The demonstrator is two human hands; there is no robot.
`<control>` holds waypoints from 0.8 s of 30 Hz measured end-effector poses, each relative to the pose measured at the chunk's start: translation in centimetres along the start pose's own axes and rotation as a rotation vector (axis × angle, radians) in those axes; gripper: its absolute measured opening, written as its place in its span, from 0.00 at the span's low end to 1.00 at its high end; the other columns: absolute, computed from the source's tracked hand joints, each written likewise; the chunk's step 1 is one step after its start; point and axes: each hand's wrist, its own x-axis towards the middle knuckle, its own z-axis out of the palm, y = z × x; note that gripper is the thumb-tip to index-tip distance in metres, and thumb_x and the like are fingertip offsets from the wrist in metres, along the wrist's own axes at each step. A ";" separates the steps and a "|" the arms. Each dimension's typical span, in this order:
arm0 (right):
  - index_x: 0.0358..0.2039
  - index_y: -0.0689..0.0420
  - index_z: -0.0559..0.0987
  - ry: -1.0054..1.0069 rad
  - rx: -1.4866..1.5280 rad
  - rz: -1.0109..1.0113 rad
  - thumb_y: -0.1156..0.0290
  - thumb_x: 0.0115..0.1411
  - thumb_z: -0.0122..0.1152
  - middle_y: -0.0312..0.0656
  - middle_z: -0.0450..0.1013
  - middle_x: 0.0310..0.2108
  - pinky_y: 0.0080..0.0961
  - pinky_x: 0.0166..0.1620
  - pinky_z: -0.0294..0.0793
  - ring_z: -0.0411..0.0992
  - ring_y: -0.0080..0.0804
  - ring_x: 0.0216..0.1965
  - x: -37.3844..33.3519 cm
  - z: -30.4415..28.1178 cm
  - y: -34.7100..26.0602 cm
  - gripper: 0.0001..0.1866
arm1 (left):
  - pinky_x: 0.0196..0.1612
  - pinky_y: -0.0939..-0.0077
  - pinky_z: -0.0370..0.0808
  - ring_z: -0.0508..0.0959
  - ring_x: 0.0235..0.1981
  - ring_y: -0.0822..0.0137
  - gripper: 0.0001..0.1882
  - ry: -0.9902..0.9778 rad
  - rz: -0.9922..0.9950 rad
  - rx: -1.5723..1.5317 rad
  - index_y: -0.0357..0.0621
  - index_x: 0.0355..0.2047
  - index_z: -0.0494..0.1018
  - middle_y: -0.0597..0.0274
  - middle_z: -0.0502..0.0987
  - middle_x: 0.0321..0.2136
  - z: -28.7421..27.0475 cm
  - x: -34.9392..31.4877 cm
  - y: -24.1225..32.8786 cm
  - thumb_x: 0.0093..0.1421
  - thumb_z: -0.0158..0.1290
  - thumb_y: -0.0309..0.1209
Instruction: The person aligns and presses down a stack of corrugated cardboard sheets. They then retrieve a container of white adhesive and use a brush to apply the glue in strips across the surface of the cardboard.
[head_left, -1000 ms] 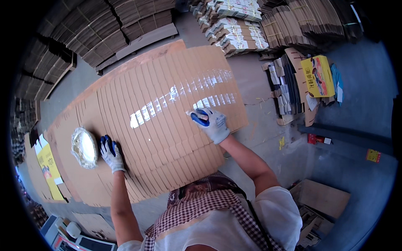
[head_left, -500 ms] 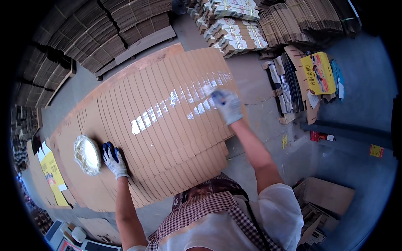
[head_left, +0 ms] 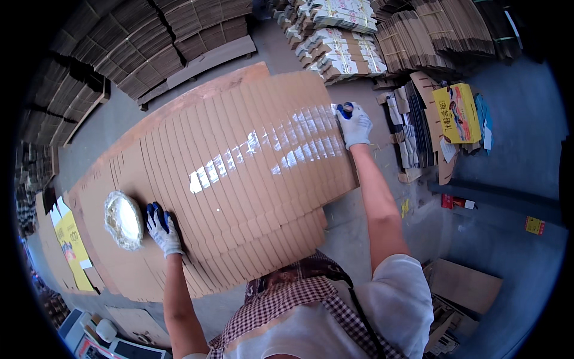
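Flat cardboard sheets (head_left: 251, 197) lie overlapped like fanned cards across the middle of the work surface, in front of the person; plain brown, edges running as near-parallel ridges, outline curved by the lens; glossy whitish streaks (head_left: 224, 163) cross the upper middle and right part, broken up at each sheet edge, in two rough bands toward the right end; lower edge of the fan is stepped, nearest the person's checked apron (head_left: 281, 302). Left hand (head_left: 162, 230), in a white and blue glove, rests on the cardboard toward the left, fingers extended and a little spread, nothing gripped that I can see; just right of a round dish (head_left: 111, 222) wrapped in clear crinkled film, shiny inside, contents unclear. Right hand (head_left: 355, 124), same kind of glove, is at the far right edge of the sheets, by the end of the upper streak band; fingers curled in, small pale bit showing at the fingertips; can't tell whether it's a held item or how tight the grip is; yellow printed box (head_left: 455, 113) stands further right, well apart from that hand.
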 end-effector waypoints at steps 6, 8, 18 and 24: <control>0.41 0.52 0.78 0.012 -0.133 -0.122 0.50 0.56 0.65 0.44 0.77 0.40 0.40 0.46 0.75 0.76 0.45 0.41 0.0 0.6 -0.3 0.20 | 0.65 0.50 0.58 0.62 0.63 0.43 0.27 -0.005 0.005 0.044 0.45 0.62 0.67 0.47 0.62 0.65 0.7 0.2 -0.1 0.65 0.51 0.42; 0.42 0.52 0.79 0.010 -0.173 -0.017 0.50 0.57 0.64 0.45 0.77 0.40 0.40 0.46 0.75 0.76 0.45 0.41 0.8 -1.1 -0.2 0.20 | 0.65 0.50 0.58 0.62 0.63 0.43 0.27 0.016 0.031 0.047 0.45 0.62 0.67 0.47 0.63 0.65 0.7 0.3 -0.7 0.65 0.50 0.42; 0.40 0.56 0.82 -0.201 0.237 -0.015 0.60 0.48 0.75 0.45 0.79 0.33 0.37 0.41 0.77 0.79 0.47 0.36 -15.0 -4.9 0.9 0.21 | 0.65 0.49 0.58 0.62 0.64 0.43 0.27 0.023 0.077 -0.022 0.43 0.60 0.68 0.49 0.64 0.65 0.1 0.6 0.4 0.65 0.51 0.44; 0.34 0.52 0.79 0.051 0.079 -0.187 0.60 0.49 0.72 0.44 0.75 0.29 0.41 0.36 0.74 0.74 0.47 0.31 -14.4 -7.2 2.7 0.15 | 0.64 0.50 0.59 0.63 0.63 0.43 0.25 0.054 0.082 -0.009 0.45 0.60 0.69 0.49 0.63 0.65 0.0 0.3 0.0 0.65 0.51 0.43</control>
